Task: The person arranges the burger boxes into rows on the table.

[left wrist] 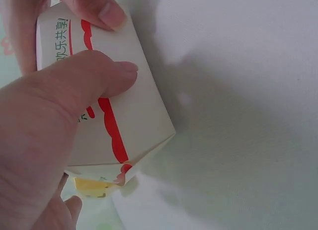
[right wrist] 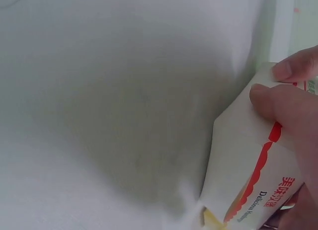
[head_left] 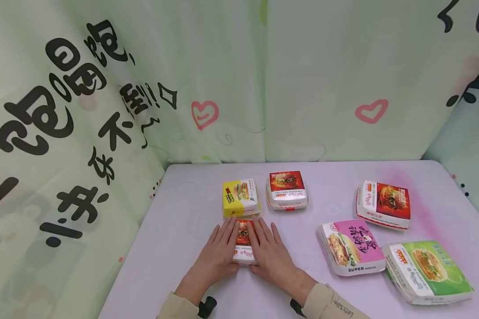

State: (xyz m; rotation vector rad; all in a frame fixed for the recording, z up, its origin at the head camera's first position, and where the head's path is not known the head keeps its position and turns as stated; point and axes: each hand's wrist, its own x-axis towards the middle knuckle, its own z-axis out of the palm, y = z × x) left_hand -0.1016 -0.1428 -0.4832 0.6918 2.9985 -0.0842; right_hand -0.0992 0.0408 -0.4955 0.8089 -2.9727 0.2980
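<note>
And from the head view, both hands are working at the middle of the counter (head_left: 175,221), with the burger box (head_left: 244,254) sitting between them, its red picture panel facing up! The left hand (head_left: 218,251) is covering one side, the right hand (head_left: 274,254) is mirroring it on the other, and the fingers of each are stretching forward, slightly apart, along the box. Just beyond, the yellow box (head_left: 233,200) is standing close to the fingertips, and a red-topped box (head_left: 286,191) is lying to its right. Further right, a second red-topped box (head_left: 385,204) is sitting behind the pink box (head_left: 353,248), while the green box (head_left: 431,271) is resting nearest, just beside the pink one. A curtain (head_left: 315,66) with hearts and black lettering is hanging behind.

Over to the left wrist: the left thumb (left wrist: 94,78) is lying across the white side with its wavy red stripe, the left hand clasping the box, and the right thumb (left wrist: 94,9) is pressing close by.

Now the right wrist: the right thumb is pressing the white side too, that hand clamping its end, while "Delicious" is showing in print; whether the base is touching the counter, nobody is telling from here.
</note>
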